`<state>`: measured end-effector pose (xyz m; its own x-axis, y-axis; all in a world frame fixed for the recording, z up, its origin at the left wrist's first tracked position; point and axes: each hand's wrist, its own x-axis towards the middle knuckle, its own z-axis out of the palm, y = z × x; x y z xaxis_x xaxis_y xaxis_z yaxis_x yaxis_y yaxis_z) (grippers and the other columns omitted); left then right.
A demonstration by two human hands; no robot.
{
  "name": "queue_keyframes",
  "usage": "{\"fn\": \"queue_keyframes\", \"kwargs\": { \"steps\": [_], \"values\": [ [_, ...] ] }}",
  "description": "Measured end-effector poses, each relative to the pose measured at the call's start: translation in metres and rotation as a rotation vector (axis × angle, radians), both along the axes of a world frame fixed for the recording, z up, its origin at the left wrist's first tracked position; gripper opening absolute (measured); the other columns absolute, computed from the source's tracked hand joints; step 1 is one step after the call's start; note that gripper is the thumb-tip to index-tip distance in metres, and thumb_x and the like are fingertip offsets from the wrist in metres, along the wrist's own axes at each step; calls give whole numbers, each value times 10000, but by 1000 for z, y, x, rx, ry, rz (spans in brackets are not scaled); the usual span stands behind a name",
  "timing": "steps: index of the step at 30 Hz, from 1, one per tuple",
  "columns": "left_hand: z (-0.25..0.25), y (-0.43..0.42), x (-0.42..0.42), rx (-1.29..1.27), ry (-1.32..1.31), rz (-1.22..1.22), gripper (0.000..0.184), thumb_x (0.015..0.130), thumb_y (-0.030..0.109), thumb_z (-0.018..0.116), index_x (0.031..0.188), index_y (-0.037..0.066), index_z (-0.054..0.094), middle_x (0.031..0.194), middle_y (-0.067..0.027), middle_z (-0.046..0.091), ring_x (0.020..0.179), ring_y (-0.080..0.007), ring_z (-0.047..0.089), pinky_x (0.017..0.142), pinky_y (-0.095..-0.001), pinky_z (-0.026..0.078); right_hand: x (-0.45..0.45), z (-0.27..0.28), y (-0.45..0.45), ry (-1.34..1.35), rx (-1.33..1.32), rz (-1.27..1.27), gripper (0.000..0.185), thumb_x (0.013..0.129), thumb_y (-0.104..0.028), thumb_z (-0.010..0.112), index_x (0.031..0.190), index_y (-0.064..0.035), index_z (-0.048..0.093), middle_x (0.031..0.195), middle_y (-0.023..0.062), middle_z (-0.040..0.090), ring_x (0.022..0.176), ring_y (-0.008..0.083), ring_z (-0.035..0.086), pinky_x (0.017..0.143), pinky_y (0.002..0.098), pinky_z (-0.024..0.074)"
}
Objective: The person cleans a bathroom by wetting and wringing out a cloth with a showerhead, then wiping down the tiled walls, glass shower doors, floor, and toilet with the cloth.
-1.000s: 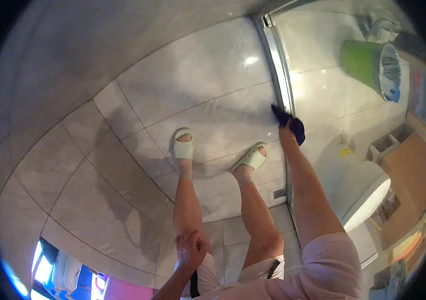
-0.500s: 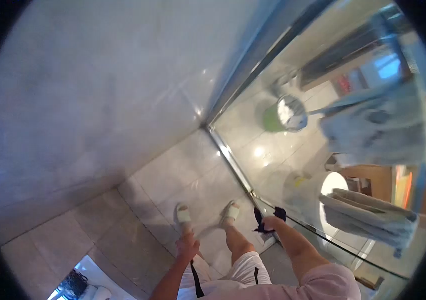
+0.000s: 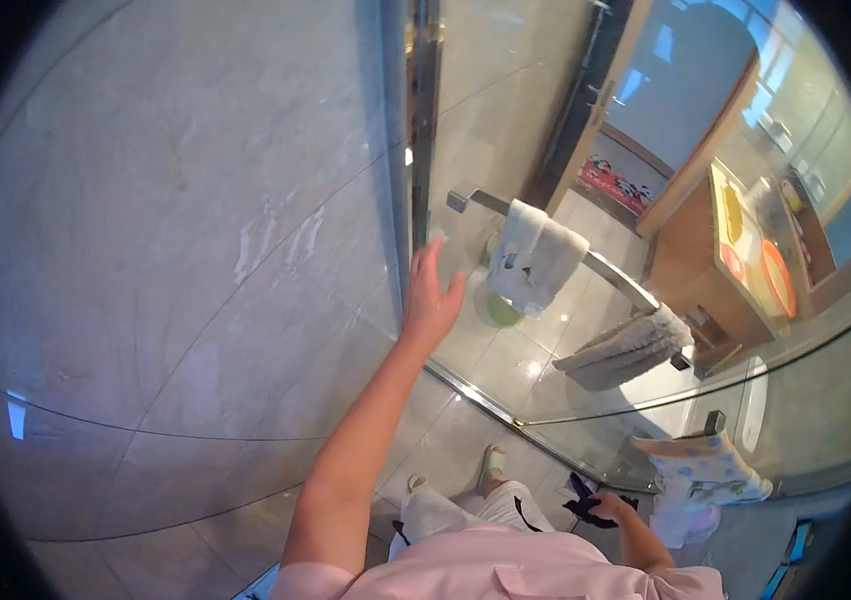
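My left hand (image 3: 433, 300) is raised with its fingers apart and holds nothing. It is close to the upright metal frame (image 3: 419, 180) of a glass shower panel; whether the fingertips touch it I cannot tell. Down at my right side, my right hand (image 3: 610, 506) is closed around a dark bunched cloth (image 3: 584, 511). Just right of that hand hangs a pale patterned cloth (image 3: 711, 468). Through the glass, a white-and-grey towel (image 3: 538, 255) and a grey towel (image 3: 626, 350) hang on a metal bar (image 3: 618, 278).
A grey tiled wall (image 3: 196, 220) fills the left. The metal floor track (image 3: 476, 398) of the panel runs past my slippers (image 3: 493, 460). Beyond the glass are a green bucket (image 3: 504, 311), a wooden vanity (image 3: 696, 250) with an orange basin (image 3: 778, 278), and a doorway.
My left hand has risen from near my leg up to the panel frame. The view has tilted upward, showing more of the room. My right hand still grips the dark cloth.
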<state>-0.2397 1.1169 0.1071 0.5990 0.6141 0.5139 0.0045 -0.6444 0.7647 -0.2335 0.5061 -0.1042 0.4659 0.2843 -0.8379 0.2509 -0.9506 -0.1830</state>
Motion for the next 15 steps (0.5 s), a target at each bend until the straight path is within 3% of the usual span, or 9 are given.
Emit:
{"fn": "queue_keyframes", "kwargs": {
  "steps": [4,5,7,9,14,15],
  "values": [
    [25,18,63,-25,-46,28,657,722,101,662,1277,-46,342,1176,-237,457,1143,-382,416,985,-429,351,-66,40,-21,16,-43,-242,475,697,-279,698,1141,-122,635,1026,117,671,930,248,634,847,342,486],
    [23,19,72,-20,-61,50,646,712,98,665,1257,-47,351,1153,-226,460,1120,-376,420,975,-427,354,-81,-4,-59,104,-62,-301,509,699,-281,715,1168,-107,618,1037,98,667,924,203,618,858,325,474],
    [19,22,88,-7,-90,88,622,693,92,672,1217,-48,368,1106,-205,465,1075,-366,426,956,-423,359,-110,-32,-85,247,-25,-554,509,677,-290,706,1159,-147,629,1029,106,668,926,217,630,833,320,483],
    [22,16,92,59,-104,178,567,680,74,662,1164,-40,390,1051,-177,464,1018,-326,441,917,-408,376,-130,-40,-96,299,-25,-634,509,669,-306,700,1154,-168,634,1029,108,667,917,223,636,814,321,488],
    [8,32,107,-214,-197,174,482,709,32,618,1144,-44,424,1049,-149,487,949,-220,503,860,-335,417,-101,0,-47,236,-47,-533,499,675,-279,705,1154,-159,631,1046,121,657,920,228,630,816,339,483],
    [9,32,108,-244,-199,174,461,715,25,610,1133,-45,430,1042,-143,496,920,-208,513,841,-322,426,-94,-32,-61,224,39,-613,490,677,-258,705,1150,-153,633,1036,123,660,920,232,630,820,336,481]
  ]
}}
